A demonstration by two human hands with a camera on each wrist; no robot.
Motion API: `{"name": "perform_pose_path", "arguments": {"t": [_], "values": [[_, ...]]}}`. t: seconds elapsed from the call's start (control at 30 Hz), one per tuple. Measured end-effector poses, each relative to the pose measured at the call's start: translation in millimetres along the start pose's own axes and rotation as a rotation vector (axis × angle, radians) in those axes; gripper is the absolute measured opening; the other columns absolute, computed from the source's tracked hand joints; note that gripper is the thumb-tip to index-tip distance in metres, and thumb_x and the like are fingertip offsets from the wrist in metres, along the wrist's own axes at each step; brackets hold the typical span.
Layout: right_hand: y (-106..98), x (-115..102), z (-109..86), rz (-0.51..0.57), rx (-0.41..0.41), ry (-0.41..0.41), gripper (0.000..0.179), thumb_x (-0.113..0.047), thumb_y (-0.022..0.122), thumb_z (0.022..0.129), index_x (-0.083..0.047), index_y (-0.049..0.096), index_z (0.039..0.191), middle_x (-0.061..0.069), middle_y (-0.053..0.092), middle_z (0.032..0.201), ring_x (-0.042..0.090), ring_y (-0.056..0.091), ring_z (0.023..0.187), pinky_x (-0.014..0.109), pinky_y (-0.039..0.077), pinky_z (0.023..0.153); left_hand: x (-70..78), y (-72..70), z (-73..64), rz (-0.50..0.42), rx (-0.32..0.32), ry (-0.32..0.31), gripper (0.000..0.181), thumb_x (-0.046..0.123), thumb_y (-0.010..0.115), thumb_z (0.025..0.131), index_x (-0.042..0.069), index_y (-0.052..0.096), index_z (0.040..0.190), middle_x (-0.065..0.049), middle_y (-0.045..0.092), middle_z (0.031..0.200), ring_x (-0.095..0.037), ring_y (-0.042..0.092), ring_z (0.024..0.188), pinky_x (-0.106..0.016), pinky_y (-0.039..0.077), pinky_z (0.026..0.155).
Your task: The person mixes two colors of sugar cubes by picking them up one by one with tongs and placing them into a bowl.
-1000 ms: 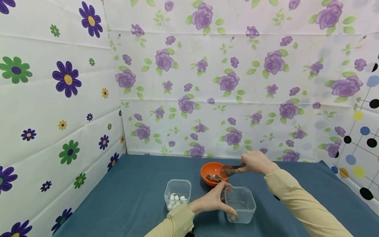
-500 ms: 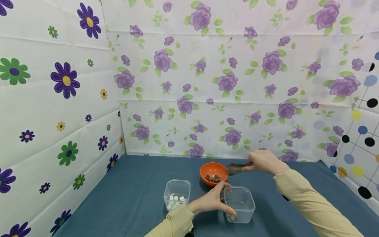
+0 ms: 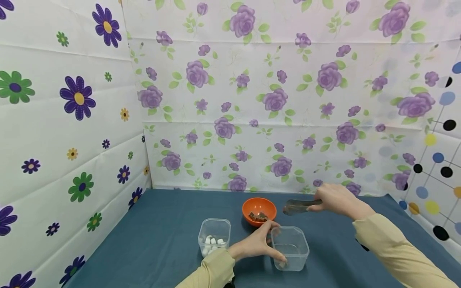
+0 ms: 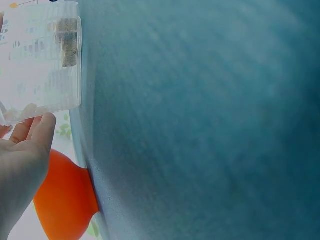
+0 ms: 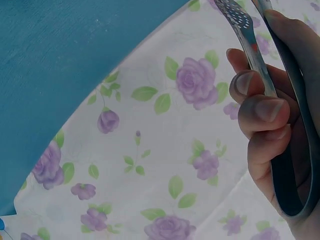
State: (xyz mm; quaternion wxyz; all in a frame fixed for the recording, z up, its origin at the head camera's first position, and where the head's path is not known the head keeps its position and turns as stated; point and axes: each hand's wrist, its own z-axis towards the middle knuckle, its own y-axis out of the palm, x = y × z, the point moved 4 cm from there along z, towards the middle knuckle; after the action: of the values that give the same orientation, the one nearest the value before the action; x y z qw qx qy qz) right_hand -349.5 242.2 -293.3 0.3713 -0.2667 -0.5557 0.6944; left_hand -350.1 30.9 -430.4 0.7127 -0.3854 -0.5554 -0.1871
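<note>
My left hand (image 3: 253, 245) grips a clear plastic container (image 3: 292, 256), thumb on its near side and fingers on its far side. In the left wrist view, a brown patch shows through the container (image 4: 37, 75); whether it lies inside, I cannot tell. My right hand (image 3: 336, 200) holds metal tongs (image 3: 299, 206) above the table, right of the orange bowl (image 3: 246, 212). The right wrist view shows fingers wrapped round the tongs (image 5: 286, 182), whose perforated tip reaches the top edge; no food is visible between the arms. Brown chunks (image 3: 258, 217) lie in the bowl.
Left of my left hand stands a second clear container (image 3: 215, 227) with several white cube-like pieces (image 3: 213, 241) in it. A blue-green cloth (image 3: 173, 228) covers the table. Flower-printed sheets (image 3: 223, 152) enclose the back and left sides.
My right hand has drawn the tongs rightward, out from over the orange bowl to beside it. The left hand keeps its grip on the container, which stays in place.
</note>
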Motion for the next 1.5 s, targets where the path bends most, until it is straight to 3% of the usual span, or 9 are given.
{"name": "perform_pose_path", "arguments": {"t": [0.37,0.6,0.7,0.97,1.3,1.5], "values": [[-11,-8,-22.7,-0.065,0.01,-0.025,0.041,-0.039,0.07,0.076,-0.024,0.041,0.05,-0.013,0.019,0.047,0.001,0.015,0.041,0.021,0.014,0.042,-1.1,0.1,-0.5,-0.003,-0.016,0.025,0.064,0.016,0.071,0.08,0.012,0.032,0.132,-0.005,0.031,0.135,-0.014,0.035,0.121,-0.025,0.038,0.088],[-17,-19,-32.2,-0.056,0.023,-0.097,0.044,-0.039,0.069,0.078,-0.024,0.038,0.051,-0.014,0.019,0.048,0.0,0.014,0.04,0.02,0.014,0.041,-1.3,0.1,-0.5,-0.016,-0.02,0.025,0.066,0.017,0.071,0.08,0.01,0.032,0.133,-0.006,0.031,0.136,-0.017,0.035,0.122,-0.025,0.038,0.088],[-17,-24,-34.3,-0.041,0.009,-0.126,0.039,-0.04,0.068,0.078,-0.026,0.043,0.053,-0.015,0.021,0.048,-0.001,0.014,0.041,0.02,0.014,0.041,-1.0,0.3,-0.7,-0.013,-0.021,0.022,0.066,0.017,0.071,0.08,0.009,0.031,0.133,-0.006,0.031,0.136,-0.02,0.035,0.122,-0.025,0.038,0.088],[-8,-35,-36.2,-0.012,-0.029,-0.191,0.043,-0.04,0.069,0.077,-0.026,0.038,0.051,-0.016,0.019,0.05,0.0,0.014,0.043,0.02,0.013,0.042,0.1,0.7,-0.8,-0.002,-0.016,0.013,0.064,0.017,0.071,0.08,0.013,0.033,0.132,-0.003,0.032,0.134,-0.018,0.036,0.121,-0.026,0.038,0.088],[8,-41,-29.3,0.039,-0.093,-0.228,0.032,-0.045,0.068,0.076,-0.028,0.054,0.053,-0.016,0.029,0.05,0.0,0.02,0.041,0.02,0.017,0.04,-0.6,0.2,0.5,0.018,-0.018,0.012,0.066,0.017,0.07,0.081,0.01,0.031,0.133,-0.003,0.032,0.134,-0.015,0.038,0.119,-0.028,0.039,0.088],[17,-42,-24.8,0.071,-0.154,-0.205,0.024,-0.048,0.069,0.073,-0.028,0.065,0.061,-0.019,0.038,0.055,0.002,0.03,0.045,0.022,0.025,0.042,1.1,0.0,0.7,0.018,-0.019,0.011,0.064,0.014,0.07,0.081,0.011,0.032,0.132,-0.001,0.033,0.133,-0.013,0.037,0.119,-0.029,0.038,0.089]]}}
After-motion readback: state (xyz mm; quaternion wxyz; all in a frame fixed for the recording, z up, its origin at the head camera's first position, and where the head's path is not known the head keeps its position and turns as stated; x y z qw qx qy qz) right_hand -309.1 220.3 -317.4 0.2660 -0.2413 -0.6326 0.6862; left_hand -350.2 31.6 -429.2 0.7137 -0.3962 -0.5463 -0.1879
